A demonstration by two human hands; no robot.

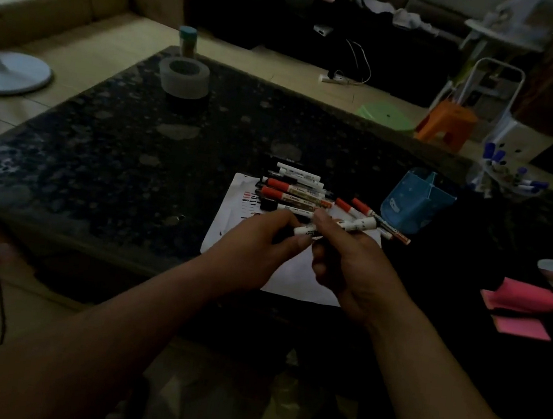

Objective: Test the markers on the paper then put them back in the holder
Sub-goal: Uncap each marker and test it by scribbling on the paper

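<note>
White marker [303, 230] sits pinched between left grip [253, 251] and right grip [341, 265] at frame centre, right grip also grasping several markers [364, 224], above paper [291, 280] on counter [136, 159], blue holder [417, 204] centre-right.

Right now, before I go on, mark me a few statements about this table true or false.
1. The left hand and right hand both grip markers over the paper. True.
2. The blue holder is packed with markers. False: none stick out of it; loose markers lie on the paper beside it.
3. The paper bears red and black test strokes. True.
4. The grey tape roll sits on the paper. False: it stands apart, at the far left of the table.
</note>
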